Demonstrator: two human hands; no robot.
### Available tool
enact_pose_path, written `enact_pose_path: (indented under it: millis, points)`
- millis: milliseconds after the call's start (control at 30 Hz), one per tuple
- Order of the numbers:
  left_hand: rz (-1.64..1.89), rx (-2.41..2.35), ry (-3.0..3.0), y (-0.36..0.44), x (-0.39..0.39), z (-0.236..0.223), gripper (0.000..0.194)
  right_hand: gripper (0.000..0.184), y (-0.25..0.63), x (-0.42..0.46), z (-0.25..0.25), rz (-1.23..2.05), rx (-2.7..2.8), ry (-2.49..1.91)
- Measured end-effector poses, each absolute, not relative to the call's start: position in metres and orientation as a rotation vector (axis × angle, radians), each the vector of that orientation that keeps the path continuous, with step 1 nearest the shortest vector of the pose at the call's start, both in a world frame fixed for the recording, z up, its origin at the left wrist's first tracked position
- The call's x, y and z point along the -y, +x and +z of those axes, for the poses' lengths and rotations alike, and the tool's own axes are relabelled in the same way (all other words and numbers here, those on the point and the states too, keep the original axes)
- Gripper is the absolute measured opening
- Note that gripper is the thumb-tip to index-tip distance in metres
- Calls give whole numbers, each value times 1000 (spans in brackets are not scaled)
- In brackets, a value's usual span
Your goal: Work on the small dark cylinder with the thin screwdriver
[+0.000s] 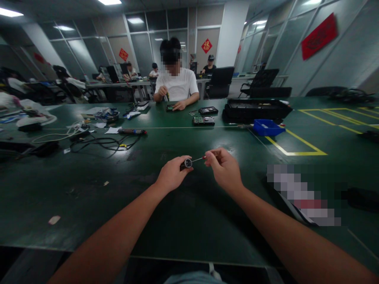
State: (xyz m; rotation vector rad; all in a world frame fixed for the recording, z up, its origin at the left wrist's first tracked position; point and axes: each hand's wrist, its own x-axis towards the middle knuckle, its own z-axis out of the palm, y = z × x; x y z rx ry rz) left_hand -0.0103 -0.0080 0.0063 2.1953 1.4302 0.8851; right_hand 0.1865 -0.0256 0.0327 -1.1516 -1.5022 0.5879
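Note:
My left hand [171, 173] is closed around a short black cylinder [187, 163], its round end with a pale metallic rim turned towards me. What lies inside that end is too small to make out. Between the fingers of my right hand [223, 165] is a thin screwdriver [199, 159] with a bare metal shaft and a bit of red by the fingertips. The shaft points left and its tip meets the cylinder's rim or side; I cannot tell which. Most of the screwdriver's handle is hidden by my fingers. Both hands are above the green table [118, 213].
Across the table a person in a white shirt [185, 85] works on a small circuit board. Hard drives [203, 120], a black tray [256, 110] and a blue bin [269, 127] stand beyond my hands. Left lie black cables [100, 144] and an electric screwdriver [132, 131].

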Motion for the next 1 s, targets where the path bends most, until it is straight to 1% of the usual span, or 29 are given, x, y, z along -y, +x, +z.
enact_pose_path:
  millis: [67,133,200,233,300,367,467,567,700,833,1000]
  points:
    - [899,-1429,2183,-10,8,6,39,28,187,29,36,478,1551,-1240]
    - [906,-1421,2181,-10,9,6,39,23,187,32,38,423,1601,-1235]
    - [917,-1417,2181,-10,9,6,38,13,187,34,38,423,1652,-1168]
    - [922,-1417,2180,-10,9,6,38,12,187,35,38,429,1680,-1139]
    - [926,-1418,2180,-10,8,4,38,10,187,36,37,432,1719,-1117]
    - [919,-1422,2179,-10,6,2,37,13,187,36,37,466,1715,-1111]
    - [968,-1428,2153,-10,5,3,36,14,185,31,34,681,1544,-1030]
    - [1039,-1402,2154,-11,6,7,36,22,186,18,27,963,1274,-912]
    - [895,-1408,2277,-13,6,10,39,31,194,0,15,1153,1050,-1013]
    - [795,-1504,2250,-15,4,6,40,28,197,-4,11,974,1092,-1054]
    - [788,-1507,2249,-14,4,3,41,27,192,8,19,783,1269,-1067]
